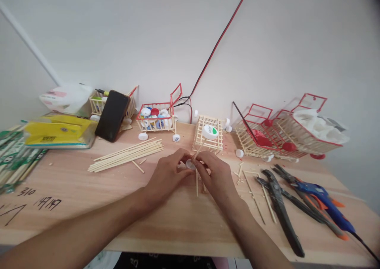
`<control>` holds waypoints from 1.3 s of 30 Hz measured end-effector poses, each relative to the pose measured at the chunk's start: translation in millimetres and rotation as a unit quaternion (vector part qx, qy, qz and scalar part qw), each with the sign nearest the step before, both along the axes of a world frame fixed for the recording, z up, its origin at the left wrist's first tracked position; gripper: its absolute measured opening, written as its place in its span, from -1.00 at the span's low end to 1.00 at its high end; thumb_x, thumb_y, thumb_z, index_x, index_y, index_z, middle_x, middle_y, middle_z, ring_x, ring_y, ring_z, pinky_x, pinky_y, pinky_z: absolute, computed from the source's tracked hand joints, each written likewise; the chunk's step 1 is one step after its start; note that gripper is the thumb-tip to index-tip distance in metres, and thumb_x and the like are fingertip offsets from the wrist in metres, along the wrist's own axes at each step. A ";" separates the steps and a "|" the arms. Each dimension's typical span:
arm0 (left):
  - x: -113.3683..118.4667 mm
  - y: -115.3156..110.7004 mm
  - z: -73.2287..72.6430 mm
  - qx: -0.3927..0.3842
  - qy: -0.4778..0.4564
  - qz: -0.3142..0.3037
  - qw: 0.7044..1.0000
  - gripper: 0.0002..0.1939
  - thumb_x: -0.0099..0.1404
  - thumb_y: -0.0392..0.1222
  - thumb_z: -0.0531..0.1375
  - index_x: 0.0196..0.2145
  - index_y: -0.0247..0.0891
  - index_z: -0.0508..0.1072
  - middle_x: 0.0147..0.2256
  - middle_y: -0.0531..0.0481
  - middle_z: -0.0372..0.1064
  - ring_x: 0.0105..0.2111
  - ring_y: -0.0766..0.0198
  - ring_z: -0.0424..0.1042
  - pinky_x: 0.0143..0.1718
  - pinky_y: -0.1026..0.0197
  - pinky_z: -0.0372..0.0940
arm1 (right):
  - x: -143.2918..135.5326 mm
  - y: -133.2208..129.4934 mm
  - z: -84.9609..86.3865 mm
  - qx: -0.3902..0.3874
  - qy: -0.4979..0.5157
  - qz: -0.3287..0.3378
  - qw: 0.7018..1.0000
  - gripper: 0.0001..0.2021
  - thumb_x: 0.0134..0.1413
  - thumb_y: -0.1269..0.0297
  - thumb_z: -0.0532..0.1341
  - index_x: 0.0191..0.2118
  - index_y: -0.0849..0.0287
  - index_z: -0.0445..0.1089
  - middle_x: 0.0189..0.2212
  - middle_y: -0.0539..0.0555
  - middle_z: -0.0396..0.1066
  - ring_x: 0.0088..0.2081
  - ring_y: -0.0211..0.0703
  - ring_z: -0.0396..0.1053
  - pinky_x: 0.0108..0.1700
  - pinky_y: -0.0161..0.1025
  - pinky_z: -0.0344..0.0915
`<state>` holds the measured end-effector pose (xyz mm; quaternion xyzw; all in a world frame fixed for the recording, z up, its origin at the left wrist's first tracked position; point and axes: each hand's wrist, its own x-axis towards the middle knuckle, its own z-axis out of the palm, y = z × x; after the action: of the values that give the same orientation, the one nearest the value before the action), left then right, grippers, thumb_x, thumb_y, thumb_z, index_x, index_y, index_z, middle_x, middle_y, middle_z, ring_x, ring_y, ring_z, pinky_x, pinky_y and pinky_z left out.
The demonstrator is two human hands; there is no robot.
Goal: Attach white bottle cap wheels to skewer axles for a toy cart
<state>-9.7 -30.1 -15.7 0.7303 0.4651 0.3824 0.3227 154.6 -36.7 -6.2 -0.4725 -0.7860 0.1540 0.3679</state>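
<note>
Wood tabletop (166, 231) | hands (169, 172) (216, 175) over it | grey wall (133, 35) behind | red-black cable (214, 48)

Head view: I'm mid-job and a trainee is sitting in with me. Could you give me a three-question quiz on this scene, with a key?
1. True or false: the blue glue gun lies to the right of the left hand and the right hand.
2. The cart just right of the phone holds bottle caps. What colour is its rim? a) blue, b) red, c) green.
3. What small round thing is at the fingertips, between the two hands?

Key: 1. True. 2. b. 3. A translucent disc.
</note>
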 end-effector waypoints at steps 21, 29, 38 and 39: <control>1.5 -2.7 6.9 0.028 0.008 0.013 1.000 -0.86 0.15 -0.25 0.25 -0.29 -0.22 0.39 -0.32 0.10 0.39 -0.30 0.31 0.36 -0.21 0.27 0.26 | -0.8 0.0 0.2 0.003 -0.007 0.001 1.000 -0.87 0.20 0.42 0.11 -0.34 0.15 0.37 -0.35 0.06 0.40 -0.30 -0.18 0.34 -0.26 -0.28 0.25; 0.4 -2.8 5.3 0.032 0.009 0.018 0.999 -0.87 0.16 -0.22 0.24 -0.29 -0.20 0.40 -0.33 0.09 0.39 -0.29 0.28 0.37 -0.20 0.23 0.27 | -1.0 0.2 -0.5 0.010 0.011 -0.002 1.000 -0.86 0.21 0.37 0.11 -0.34 0.14 0.38 -0.36 0.06 0.41 -0.30 -0.18 0.35 -0.27 -0.27 0.27; 0.4 -2.0 5.3 0.040 0.014 0.012 0.999 -0.92 0.18 -0.23 0.21 -0.32 -0.21 0.39 -0.34 0.07 0.39 -0.30 0.28 0.37 -0.21 0.23 0.26 | -1.3 -0.7 0.5 0.006 0.012 -0.005 1.000 -0.88 0.20 0.39 0.11 -0.32 0.15 0.39 -0.34 0.07 0.42 -0.29 -0.18 0.36 -0.26 -0.27 0.27; 0.3 -1.7 5.0 0.042 0.014 0.011 0.999 -0.92 0.18 -0.23 0.20 -0.32 -0.21 0.39 -0.33 0.08 0.39 -0.30 0.28 0.37 -0.22 0.23 0.26 | -1.3 -0.6 0.4 0.006 0.011 -0.006 1.000 -0.88 0.20 0.39 0.12 -0.32 0.15 0.39 -0.34 0.07 0.42 -0.29 -0.18 0.36 -0.26 -0.27 0.27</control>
<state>-9.4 -31.8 -10.7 0.7432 0.4615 0.3945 0.2810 153.3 -37.2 -5.8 -0.4730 -0.7800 0.1523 0.3805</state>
